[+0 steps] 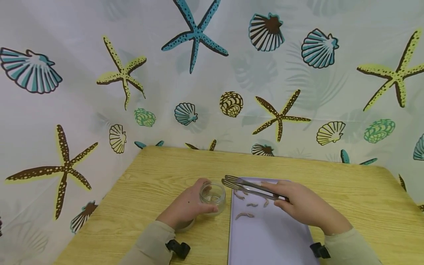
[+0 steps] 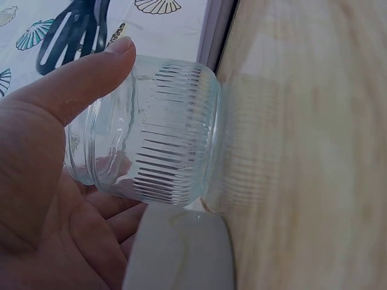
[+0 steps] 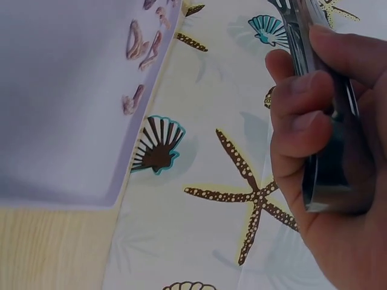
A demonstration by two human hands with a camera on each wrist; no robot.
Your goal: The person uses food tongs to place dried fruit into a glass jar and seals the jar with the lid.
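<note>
My left hand (image 1: 183,206) grips a clear glass jar (image 1: 215,209) around its side, thumb at the front. The jar stands upright with its mouth uncovered; ribbed walls show on the jar (image 2: 172,133) in the left wrist view. My right hand (image 1: 306,206) holds metal tongs (image 3: 341,163) near their closed end, fingers curled round the arms. The slotted heads of the tongs reach left over the tray's far corner, close to the jar's rim, with the arms slightly apart. Several small pinkish-brown curled strips (image 1: 245,215) lie on the lavender tray (image 1: 271,239).
A white rounded dish (image 2: 181,254) stands just beside the jar, mostly hidden under my left hand in the head view. The wood-grain table (image 1: 132,206) runs back to a curtain (image 1: 212,84) printed with shells and starfish. The tray has a raised rim.
</note>
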